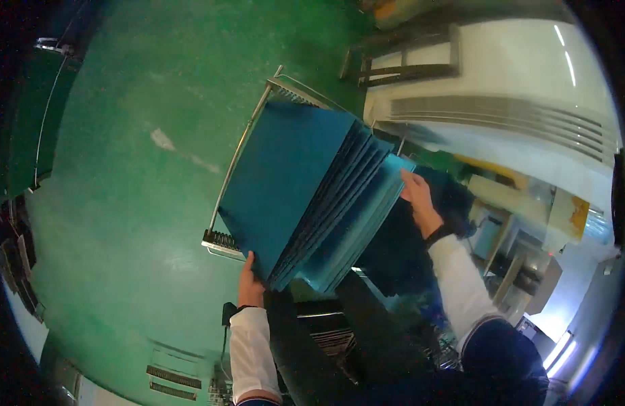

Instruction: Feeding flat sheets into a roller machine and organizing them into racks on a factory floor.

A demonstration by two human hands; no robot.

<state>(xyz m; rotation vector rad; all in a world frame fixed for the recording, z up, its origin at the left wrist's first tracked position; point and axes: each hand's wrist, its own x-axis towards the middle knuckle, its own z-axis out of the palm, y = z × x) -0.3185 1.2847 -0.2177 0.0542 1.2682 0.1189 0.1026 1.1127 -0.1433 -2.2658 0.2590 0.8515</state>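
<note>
Left hand (250,289) low, near middle of view, one digit (249,260) extended upward, other fingers mostly hidden. Left forearm (251,345) nearly upright from lower edge, white sleeve, dark cuff at wrist. Right hand (422,201) higher, well apart from left, fingers (411,184) bent in pinch, pointing up and left. Right forearm (463,284) slants in from lower right, white sleeve, dark cuff. Dark-clad legs (367,318) spread below hands.

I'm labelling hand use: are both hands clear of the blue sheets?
No, the left hand and right hand both touch the blue sheets.
</note>
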